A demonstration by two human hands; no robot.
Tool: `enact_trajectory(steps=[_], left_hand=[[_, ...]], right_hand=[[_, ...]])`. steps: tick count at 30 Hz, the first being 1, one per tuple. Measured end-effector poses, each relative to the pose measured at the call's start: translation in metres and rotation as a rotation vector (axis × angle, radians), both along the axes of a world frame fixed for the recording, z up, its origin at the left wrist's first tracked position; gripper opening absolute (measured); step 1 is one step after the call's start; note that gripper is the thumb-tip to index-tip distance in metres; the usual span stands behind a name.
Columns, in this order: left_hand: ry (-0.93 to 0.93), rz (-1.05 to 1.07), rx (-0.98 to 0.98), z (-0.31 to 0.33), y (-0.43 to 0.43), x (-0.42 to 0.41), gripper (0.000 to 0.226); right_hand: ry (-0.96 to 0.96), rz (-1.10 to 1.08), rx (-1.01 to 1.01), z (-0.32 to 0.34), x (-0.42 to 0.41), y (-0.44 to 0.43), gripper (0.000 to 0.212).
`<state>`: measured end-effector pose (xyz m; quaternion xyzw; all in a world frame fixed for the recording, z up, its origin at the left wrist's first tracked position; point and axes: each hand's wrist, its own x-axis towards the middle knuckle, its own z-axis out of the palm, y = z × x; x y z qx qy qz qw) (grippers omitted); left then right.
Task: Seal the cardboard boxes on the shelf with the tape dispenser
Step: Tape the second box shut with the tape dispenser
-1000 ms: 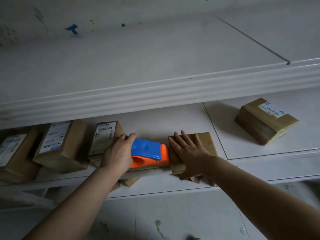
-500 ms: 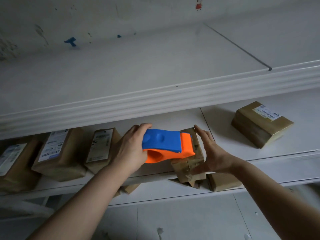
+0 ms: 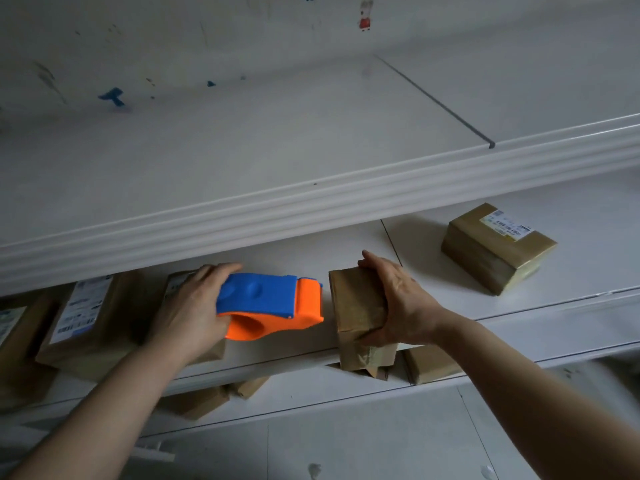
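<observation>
— Gripping what, each hand?
— My left hand (image 3: 194,313) is curled round the dispenser (image 3: 270,303). My right hand (image 3: 401,303) holds the box (image 3: 356,303), fingers over its far end.
— Where is the box?
— At the shelf (image 3: 346,244) front, its near end over the edge. The dispenser is just left, not touching. A second box (image 3: 495,247) lies well apart, right.

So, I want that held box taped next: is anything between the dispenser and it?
Nothing visible: only an open gap separates the tape dispenser in the left hand from the box the right hand grips.
</observation>
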<state>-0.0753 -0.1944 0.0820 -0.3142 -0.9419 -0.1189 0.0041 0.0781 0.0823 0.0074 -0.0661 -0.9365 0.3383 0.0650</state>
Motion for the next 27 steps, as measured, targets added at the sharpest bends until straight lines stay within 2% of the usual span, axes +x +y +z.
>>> enact_trajectory(steps=[6,8,11,15,18,20,22,25,27], left_hand=[[-0.050,0.002,0.069,-0.023,0.021,0.014,0.074],[-0.036,0.012,0.097,-0.026,0.024,0.015,0.074],[-0.019,-0.011,0.094,-0.029,0.024,0.015,0.073],[-0.021,-0.025,0.100,-0.030,0.023,0.014,0.072],[-0.020,-0.036,0.108,-0.031,0.022,0.016,0.070],[-0.036,-0.043,0.122,-0.029,0.020,0.017,0.071],[-0.052,-0.018,0.183,-0.020,0.017,0.015,0.074],[0.028,-0.039,0.248,0.000,0.023,0.014,0.076],[0.114,-0.093,0.149,0.008,0.036,0.021,0.076]], right_hand=[[-0.077,-0.009,0.114,0.006,0.001,0.003,0.137],[-0.141,0.038,0.302,0.013,0.002,-0.003,0.134],[-0.087,0.133,0.589,0.017,0.004,-0.025,0.133],[-0.243,0.160,0.635,0.026,-0.002,-0.030,0.132],[-0.288,0.136,0.659,0.034,-0.017,-0.030,0.133],[-0.285,0.148,0.631,0.035,-0.028,-0.032,0.126],[-0.236,0.143,0.541,0.035,-0.033,-0.027,0.127],[-0.098,0.097,0.107,0.021,-0.027,-0.017,0.138],[-0.051,0.084,-0.120,0.002,-0.018,-0.014,0.140]])
